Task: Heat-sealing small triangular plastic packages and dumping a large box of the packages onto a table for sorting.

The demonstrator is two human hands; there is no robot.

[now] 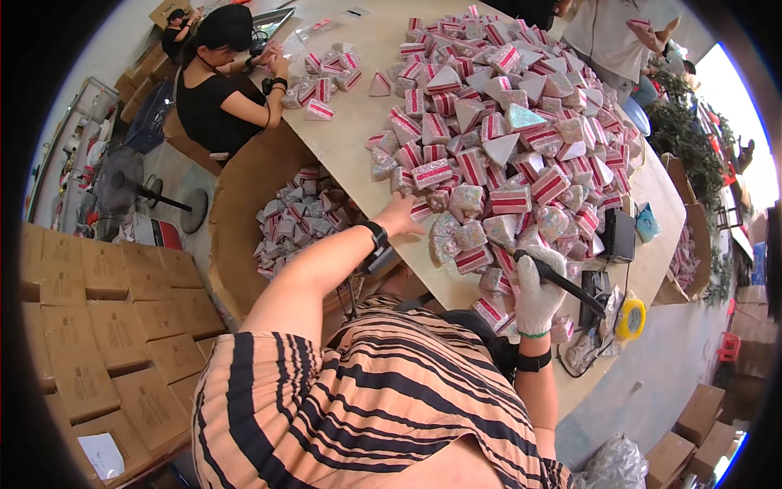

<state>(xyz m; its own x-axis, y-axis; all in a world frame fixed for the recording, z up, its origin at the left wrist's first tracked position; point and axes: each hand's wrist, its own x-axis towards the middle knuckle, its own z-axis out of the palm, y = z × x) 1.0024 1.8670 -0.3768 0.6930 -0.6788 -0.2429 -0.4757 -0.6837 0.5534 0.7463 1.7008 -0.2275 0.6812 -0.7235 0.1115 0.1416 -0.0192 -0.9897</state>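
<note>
A large heap of small wedge-shaped imitation cake slices, white and glittery with pink stripes, covers the table. At the heap's near left edge, my bare left hand reaches in with fingers and thumb spread around one cake slice; whether it grips the slice is unclear. My right hand, in a white knit glove, is closed around a black stick-like tool. The tool's thicker end points right, and its exact kind cannot be made out. More slices lie close to the glove.
Right of the glove are yellow tape, a black box and crumpled wrapping. A big cardboard container of slices stands left below the table. A person works at the far left; another stands far right. Cartons fill the lower left.
</note>
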